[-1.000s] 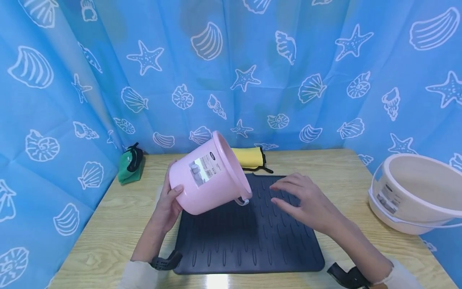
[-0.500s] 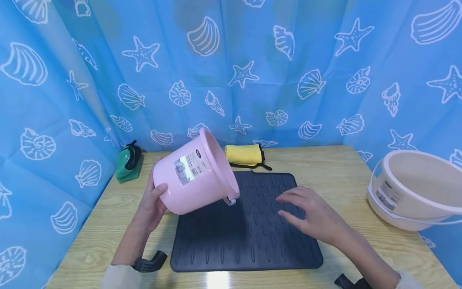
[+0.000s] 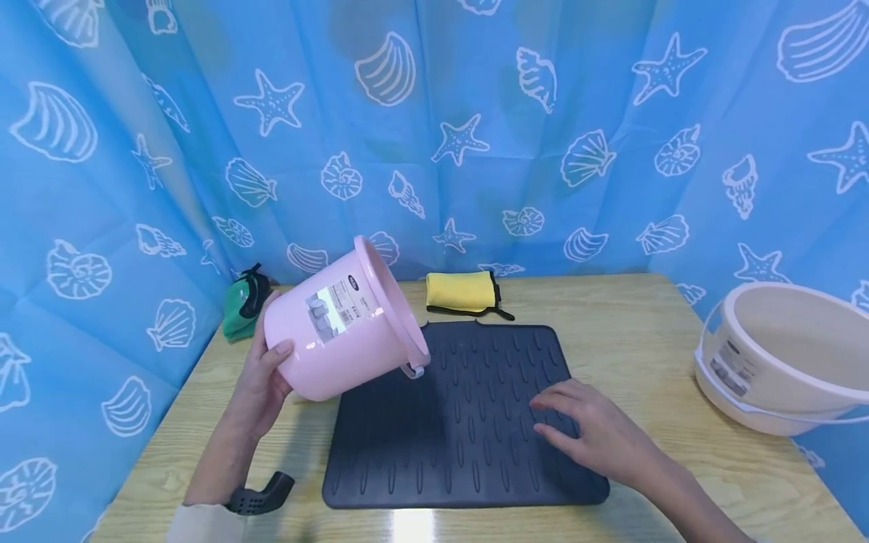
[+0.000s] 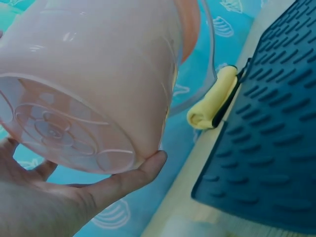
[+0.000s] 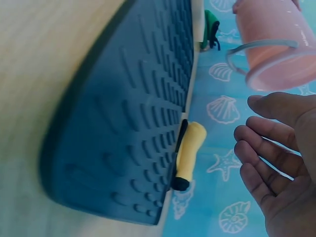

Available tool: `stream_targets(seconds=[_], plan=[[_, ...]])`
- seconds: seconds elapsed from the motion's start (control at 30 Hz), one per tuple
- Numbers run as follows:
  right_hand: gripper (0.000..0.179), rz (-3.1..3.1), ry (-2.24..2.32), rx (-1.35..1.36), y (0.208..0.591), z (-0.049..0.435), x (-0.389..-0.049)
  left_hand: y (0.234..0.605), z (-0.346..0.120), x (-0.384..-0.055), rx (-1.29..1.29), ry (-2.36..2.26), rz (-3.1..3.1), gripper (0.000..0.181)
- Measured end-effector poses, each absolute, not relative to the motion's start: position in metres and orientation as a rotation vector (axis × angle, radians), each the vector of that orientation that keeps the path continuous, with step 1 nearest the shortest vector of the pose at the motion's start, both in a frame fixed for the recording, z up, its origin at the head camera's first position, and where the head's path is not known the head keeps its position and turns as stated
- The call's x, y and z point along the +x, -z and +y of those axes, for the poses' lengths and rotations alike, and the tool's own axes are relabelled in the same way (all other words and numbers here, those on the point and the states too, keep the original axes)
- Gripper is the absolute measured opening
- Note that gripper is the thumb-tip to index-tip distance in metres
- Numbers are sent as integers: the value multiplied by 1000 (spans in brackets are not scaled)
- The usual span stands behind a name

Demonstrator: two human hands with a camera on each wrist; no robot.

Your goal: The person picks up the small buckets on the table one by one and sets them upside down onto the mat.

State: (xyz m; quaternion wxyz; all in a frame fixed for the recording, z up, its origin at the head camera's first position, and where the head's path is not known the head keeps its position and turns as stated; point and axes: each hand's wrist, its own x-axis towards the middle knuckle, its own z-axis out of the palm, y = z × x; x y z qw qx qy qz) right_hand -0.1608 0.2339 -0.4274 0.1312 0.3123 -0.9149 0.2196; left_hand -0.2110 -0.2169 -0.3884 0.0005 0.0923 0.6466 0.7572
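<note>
A pink bucket (image 3: pixel 342 328) hangs tilted above the left part of the dark ribbed mat (image 3: pixel 475 422), its mouth facing right. Round its base curl the fingers and thumb of my left hand (image 3: pixel 261 377); the left wrist view shows the moulded underside (image 4: pixel 59 128) and the thumb pressed at the lower edge. A thin handle (image 5: pixel 261 44) dangles at the rim in the right wrist view. My right hand (image 3: pixel 587 430) hovers over the mat's right side, fingers loosely bent, holding nothing and apart from the bucket.
A folded yellow cloth (image 3: pixel 462 292) lies behind the mat. At the back left sits a green cloth (image 3: pixel 237 309) with black trim. White buckets (image 3: pixel 760 362) stand nested or stacked at the table's right edge. A blue shell-print curtain (image 3: pixel 502 151) encloses the back and sides.
My left hand has carried the pink bucket leftward, uncovering the yellow cloth and more of the mat. My right hand has drifted slightly right and toward the front.
</note>
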Motion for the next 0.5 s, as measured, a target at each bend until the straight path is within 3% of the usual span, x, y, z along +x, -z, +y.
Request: stream_targets(seconds=[0.5], plan=[[24, -2838, -609, 818, 461, 249, -146, 375, -248, -205, 280, -2323, 2159, 66]])
